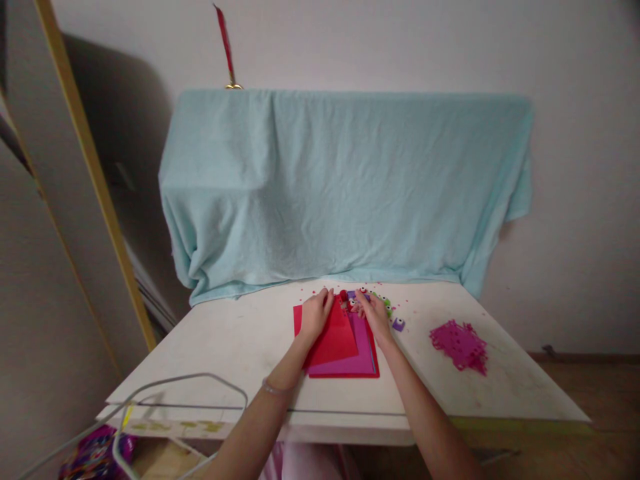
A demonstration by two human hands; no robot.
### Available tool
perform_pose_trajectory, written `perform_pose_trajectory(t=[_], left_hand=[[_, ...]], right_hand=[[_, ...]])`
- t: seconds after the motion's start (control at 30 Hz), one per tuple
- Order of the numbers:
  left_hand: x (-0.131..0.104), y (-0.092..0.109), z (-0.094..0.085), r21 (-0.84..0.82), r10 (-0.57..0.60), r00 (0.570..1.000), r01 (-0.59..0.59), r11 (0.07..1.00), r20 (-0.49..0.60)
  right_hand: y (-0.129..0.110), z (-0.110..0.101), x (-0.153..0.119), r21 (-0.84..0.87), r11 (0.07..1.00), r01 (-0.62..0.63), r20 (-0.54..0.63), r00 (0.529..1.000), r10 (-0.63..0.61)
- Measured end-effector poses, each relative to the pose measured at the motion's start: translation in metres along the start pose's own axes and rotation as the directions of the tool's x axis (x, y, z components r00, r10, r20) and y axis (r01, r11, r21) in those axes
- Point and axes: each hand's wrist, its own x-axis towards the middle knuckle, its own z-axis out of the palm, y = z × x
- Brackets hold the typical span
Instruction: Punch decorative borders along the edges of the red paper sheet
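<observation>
Tabletop, blue cloth, wall, left fingers at red paper, right fingers, holds unclear

Dim, diffuse light, fine detail blurred

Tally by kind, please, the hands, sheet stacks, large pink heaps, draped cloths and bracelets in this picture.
Hands: 2 (left hand, right hand)
Sheet stack: 1
Large pink heap: 1
Draped cloth: 1
Bracelet: 1
Total: 6

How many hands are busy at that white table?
2: the left hand at the upper left of the loose red sheet, and the right hand to its right, near a purple piece with an eye. No others show.
</observation>
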Motion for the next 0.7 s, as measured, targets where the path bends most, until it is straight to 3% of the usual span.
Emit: perform_pose_trajectory(t=[0.3,0.5,0.7], left_hand=[[0.000,0.002,-0.003,-0.012,-0.007,1.000,0.007,1.000,0.015],[0.000,0.003,-0.003,0.012,-0.015,1.000,0.015,1.000,0.015],[0.000,0.003,-0.003,-0.004,-0.004,1.000,0.005,1.000,0.010]], right_hand=[[-0.001,0.001,-0.001,0.025,0.999,-0.040,-0.004,0.999,0.040],[0.013,-0.004,0.012,0.270,0.945,-0.188,0.050,0.982,0.181],[0.021,-0.011,0.017,0.396,0.891,-0.223,0.029,0.973,0.230]])
